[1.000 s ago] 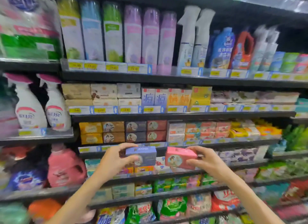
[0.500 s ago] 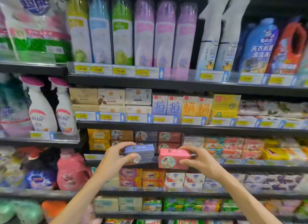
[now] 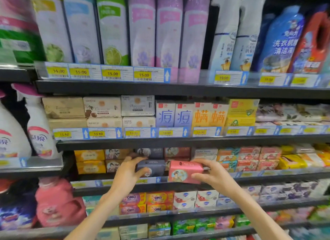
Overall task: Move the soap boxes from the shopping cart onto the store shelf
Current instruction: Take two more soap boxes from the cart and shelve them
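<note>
Now both my arms reach up and forward from the bottom of the view, forearms angled inward toward the soap shelf (image 3: 178,186). My left hand (image 3: 127,175) has its grip closed around the grey-blue soap box (image 3: 151,167), thumb on the near face and fingers curled over the top, the box pushed in among the rows of stacked soaps just above the shelf's price strip. My right hand (image 3: 212,177) has its grip closed on the pink soap box (image 3: 184,172), thumb underneath at the near corner and fingers over the top, holding it level just beside the grey-blue one. Whether the pink box touches the shelf edge or hangs just in front of it I cannot tell through the blur.
</note>
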{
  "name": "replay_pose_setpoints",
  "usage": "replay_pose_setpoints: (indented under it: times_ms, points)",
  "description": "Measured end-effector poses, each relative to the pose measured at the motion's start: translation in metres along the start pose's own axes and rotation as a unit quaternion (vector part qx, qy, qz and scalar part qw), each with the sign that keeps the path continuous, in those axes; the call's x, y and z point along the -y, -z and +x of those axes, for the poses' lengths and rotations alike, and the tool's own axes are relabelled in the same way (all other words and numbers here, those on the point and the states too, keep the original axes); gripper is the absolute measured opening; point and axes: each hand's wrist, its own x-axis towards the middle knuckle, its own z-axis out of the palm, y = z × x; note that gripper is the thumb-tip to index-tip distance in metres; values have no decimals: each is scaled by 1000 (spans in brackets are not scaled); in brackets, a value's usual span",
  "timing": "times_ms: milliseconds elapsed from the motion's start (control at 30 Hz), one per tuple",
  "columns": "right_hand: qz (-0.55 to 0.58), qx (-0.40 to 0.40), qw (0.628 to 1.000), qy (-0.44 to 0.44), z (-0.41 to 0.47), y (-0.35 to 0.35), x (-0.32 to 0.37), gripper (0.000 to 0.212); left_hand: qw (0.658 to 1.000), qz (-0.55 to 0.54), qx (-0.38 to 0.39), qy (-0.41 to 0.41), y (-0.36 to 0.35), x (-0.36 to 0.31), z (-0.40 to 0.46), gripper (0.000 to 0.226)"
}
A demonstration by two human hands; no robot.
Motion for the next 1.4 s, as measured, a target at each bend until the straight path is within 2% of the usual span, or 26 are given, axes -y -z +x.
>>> replay_pose_setpoints:
  times_ms: [133,267,533,633,867,1033,1233,1400]
  points:
    - [-13,7,1000,-2,8,-6,-3,55,999,38,-12,-3,-12,3,-4,42]
    - [-2,11,1000,-11,13,-10,-6,57,990,120,-68,-27,-18,7,-6,37]
    - [-31,-4,1000,-3,25,-19,0,50,988,116,-96,-23,-19,4,-5,31]
    - [-94,-16,995,2,30,-22,1,52,988,117,-100,-26,-20,7,-6,30]
    - [-255,-33,964,63,37,-36,-5,52,988,102,-108,-29,-21,8,-6,32]
    - [-389,-62,909,137,36,-50,-20,48,989,91,-111,-26,-22,9,-7,32]
    - [-441,-120,868,196,43,-57,-21,44,988,97,-116,-35,-21,9,-6,31]
    - [-421,-135,881,171,48,-68,-24,38,987,109,-117,-26,-23,6,-6,31]
